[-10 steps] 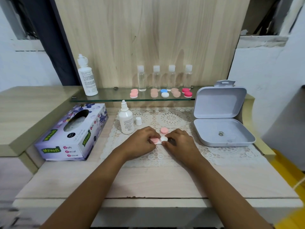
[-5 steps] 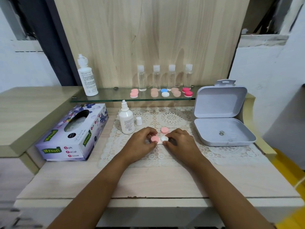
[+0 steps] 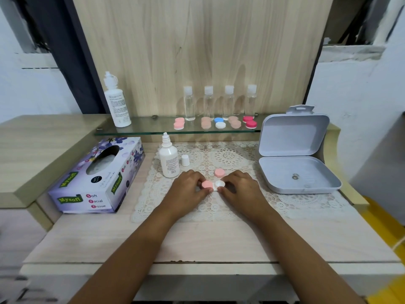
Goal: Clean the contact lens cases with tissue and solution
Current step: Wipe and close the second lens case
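A person's left hand (image 3: 188,188) and right hand (image 3: 241,189) are both pinching a small white, pink-capped contact lens case (image 3: 215,184) on a pale wooden counter (image 3: 219,244).

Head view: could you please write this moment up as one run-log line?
left hand: pinches pink lid | right hand: holds lens case, white side open | loose pink cap: on lace mat | solution bottle: uncapped

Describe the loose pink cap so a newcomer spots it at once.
Find the white lace mat between the tissue box and the open grey box. Just beyond the left hand and right hand lies one pink cap. Unlike the pink lid on the held case, it lies loose on the lace.
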The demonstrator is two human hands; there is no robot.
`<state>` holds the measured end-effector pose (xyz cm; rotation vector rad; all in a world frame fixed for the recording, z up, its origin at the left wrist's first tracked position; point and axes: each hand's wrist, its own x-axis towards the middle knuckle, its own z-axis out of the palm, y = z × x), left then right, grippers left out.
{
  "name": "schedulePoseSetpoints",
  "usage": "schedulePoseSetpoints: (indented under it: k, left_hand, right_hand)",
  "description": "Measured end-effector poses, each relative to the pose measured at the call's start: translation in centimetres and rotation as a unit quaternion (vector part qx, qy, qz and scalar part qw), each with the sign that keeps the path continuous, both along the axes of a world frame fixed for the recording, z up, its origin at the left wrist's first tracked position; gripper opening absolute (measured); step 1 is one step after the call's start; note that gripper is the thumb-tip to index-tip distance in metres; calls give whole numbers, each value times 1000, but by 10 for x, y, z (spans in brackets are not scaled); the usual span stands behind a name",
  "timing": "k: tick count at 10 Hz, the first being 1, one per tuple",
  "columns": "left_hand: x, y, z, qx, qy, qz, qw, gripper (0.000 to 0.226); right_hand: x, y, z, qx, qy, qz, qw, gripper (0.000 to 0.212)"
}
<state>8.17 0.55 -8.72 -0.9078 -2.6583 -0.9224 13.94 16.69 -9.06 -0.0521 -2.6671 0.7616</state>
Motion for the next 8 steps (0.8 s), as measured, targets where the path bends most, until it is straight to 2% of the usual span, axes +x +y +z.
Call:
schedulePoseSetpoints:
  k: [4, 5, 6, 7, 8]
  left_hand:
    - [4, 2, -4, -15, 48, 35, 998, 44]
    - [5, -1, -4, 0, 10, -4, 1000, 47]
    - [3, -6, -2, -9, -13, -58, 998, 43]
    - [1, -6, -1, 1, -11, -70, 997, 30]
    - [2, -5, 2, 13, -22, -50, 998, 26]
  right_hand:
    - [0, 0, 0, -3, 4, 1, 1000, 24]
    - [0, 0, 0, -7, 9, 0, 1000, 23]
    - [1, -1, 0, -8, 10, 0, 1000, 22]
    - [1, 0, 0, -8, 9, 3, 1000, 21]
    - [1, 0, 0, -1, 3, 3, 1000, 23]
